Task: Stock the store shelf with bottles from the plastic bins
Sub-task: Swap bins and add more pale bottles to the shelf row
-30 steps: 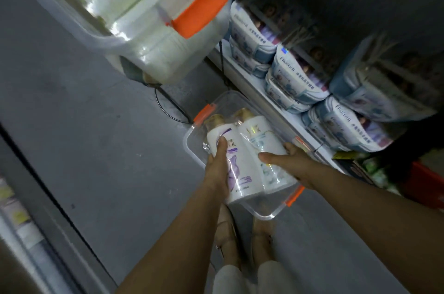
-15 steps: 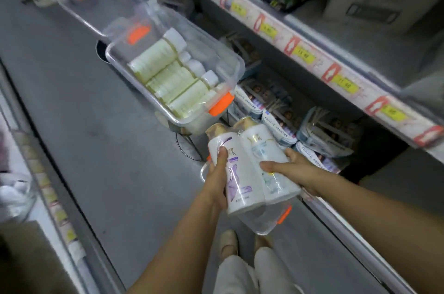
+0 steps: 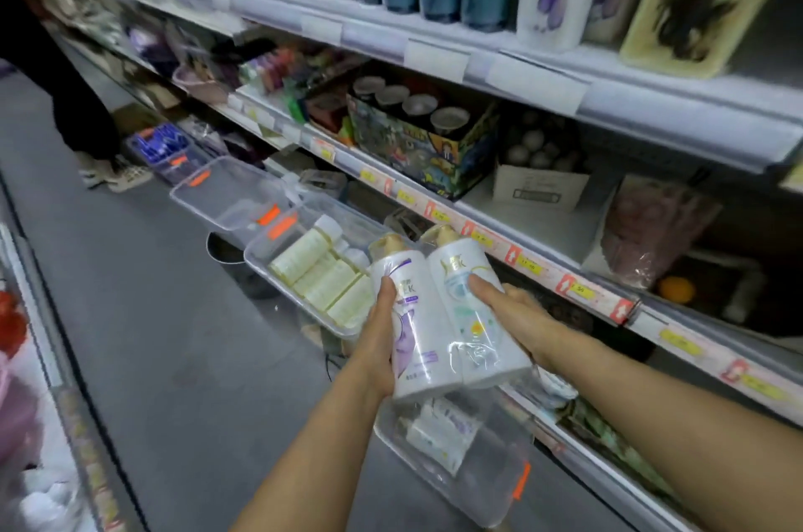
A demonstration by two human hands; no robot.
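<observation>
We grip the bottle pair [image 3: 471, 340] between left hand [image 3: 382, 329] and right hand [image 3: 517, 314], caps aimed at 12 o'clock, with the matching top shelf [image 3: 539, 86] up at 1 o'clock.

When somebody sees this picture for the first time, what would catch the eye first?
Probably the wrapped pair of white bottles at the centre, gripped by the left hand and the right hand before the shelves. Next, the clear bin of pale green bottles beyond them, to the left.
</observation>
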